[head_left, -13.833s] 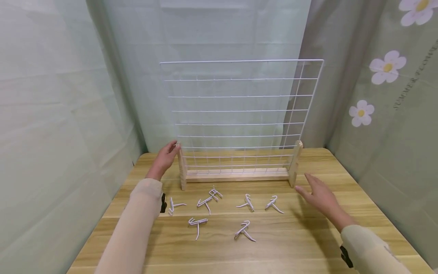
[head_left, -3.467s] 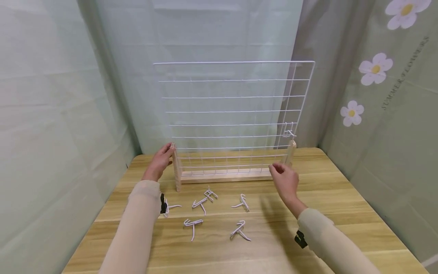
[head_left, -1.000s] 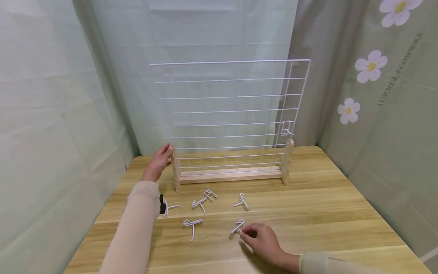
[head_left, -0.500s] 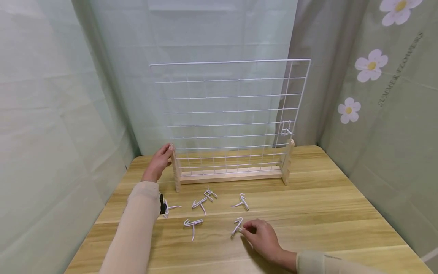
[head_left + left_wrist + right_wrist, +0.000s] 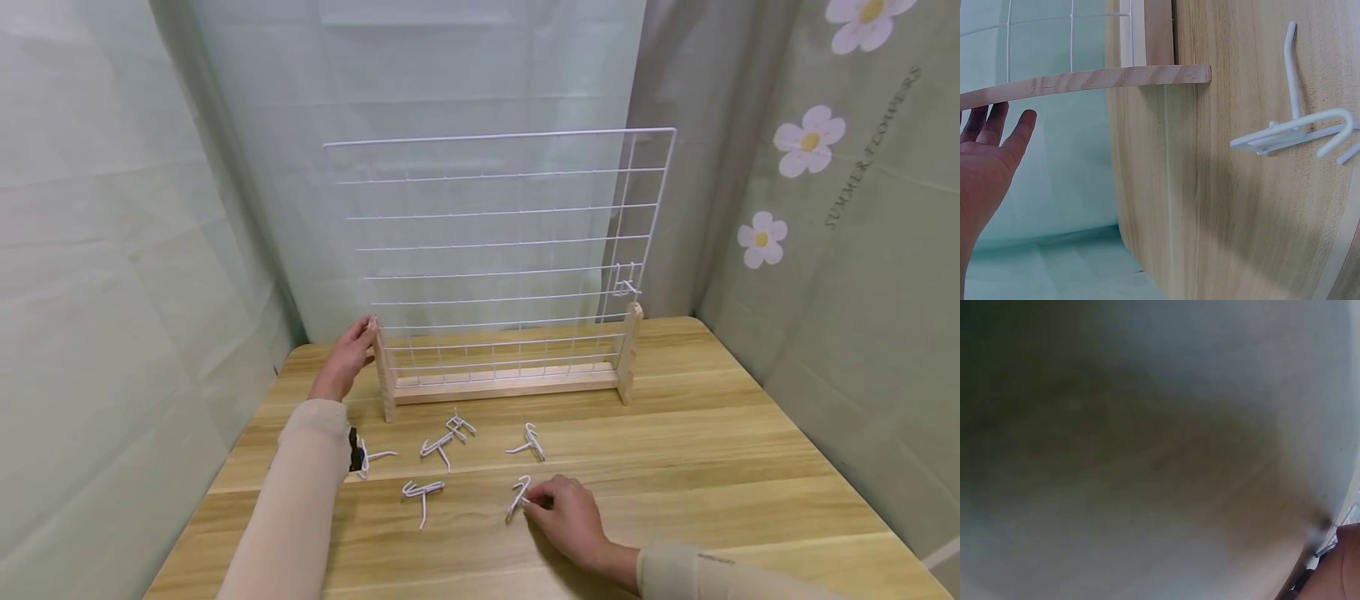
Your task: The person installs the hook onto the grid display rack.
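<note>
In the head view a white wire grid rack (image 5: pixel 525 275) stands upright in a pale wooden base (image 5: pixel 506 387). My left hand (image 5: pixel 348 357) grips the top of the base's left post; in the left wrist view the fingers (image 5: pixel 1021 134) meet the post (image 5: pixel 1085 81) and some tips are hidden. At the front my right hand (image 5: pixel 568 518) pinches the prong of a white wire hook (image 5: pixel 517 498), which is tilted close to the tabletop. One hook (image 5: pixel 623 282) hangs near the grid's right edge. The right wrist view is mostly blurred, with part of the hand (image 5: pixel 1335 569) in the corner.
Several other white hooks lie on the wooden table (image 5: pixel 712 467): one hook (image 5: pixel 534 442) behind the right hand, one hook (image 5: pixel 423 492) front left, two touching or nearly so (image 5: pixel 448 435), and one hook (image 5: pixel 367 457) partly behind my left wrist. Pale curtains (image 5: pixel 480 67) surround the table.
A hook now hangs on the grid's right side. My right hand has come down from the rack to a front hook and taken its prong, turning it slightly. The left hand stays at the post.
</note>
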Available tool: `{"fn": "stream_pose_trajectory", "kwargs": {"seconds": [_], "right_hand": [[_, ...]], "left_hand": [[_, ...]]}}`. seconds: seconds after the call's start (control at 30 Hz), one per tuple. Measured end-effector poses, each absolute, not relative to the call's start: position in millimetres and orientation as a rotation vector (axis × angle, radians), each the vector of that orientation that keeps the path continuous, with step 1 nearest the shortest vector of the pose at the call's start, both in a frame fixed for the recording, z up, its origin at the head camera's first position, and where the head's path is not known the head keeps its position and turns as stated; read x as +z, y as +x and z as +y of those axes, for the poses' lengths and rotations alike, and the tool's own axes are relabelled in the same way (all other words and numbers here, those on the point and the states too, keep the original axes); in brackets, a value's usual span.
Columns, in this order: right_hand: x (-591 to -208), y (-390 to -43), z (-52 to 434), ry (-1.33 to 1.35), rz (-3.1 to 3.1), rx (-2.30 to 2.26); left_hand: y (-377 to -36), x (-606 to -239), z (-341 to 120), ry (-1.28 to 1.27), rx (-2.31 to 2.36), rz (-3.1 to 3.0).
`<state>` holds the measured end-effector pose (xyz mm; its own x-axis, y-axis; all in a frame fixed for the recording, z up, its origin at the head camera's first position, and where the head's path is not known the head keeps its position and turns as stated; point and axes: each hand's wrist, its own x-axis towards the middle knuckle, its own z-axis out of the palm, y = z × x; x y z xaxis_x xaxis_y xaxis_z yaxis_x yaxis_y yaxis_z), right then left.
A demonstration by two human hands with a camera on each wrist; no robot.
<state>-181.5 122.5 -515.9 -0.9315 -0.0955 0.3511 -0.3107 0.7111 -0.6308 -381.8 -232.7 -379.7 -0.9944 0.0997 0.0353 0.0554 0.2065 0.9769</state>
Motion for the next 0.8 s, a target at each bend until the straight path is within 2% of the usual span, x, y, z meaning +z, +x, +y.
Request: {"fn": "stream_pose_trajectory", "kwargs": {"seconds": [0.8], "right_hand": [[-512.9,-183.2,123.4,0.315,-2.65,1.056]], "left_hand": [[-379.7,-377.5,-230.6,0.125,1.949,2.416]]}}
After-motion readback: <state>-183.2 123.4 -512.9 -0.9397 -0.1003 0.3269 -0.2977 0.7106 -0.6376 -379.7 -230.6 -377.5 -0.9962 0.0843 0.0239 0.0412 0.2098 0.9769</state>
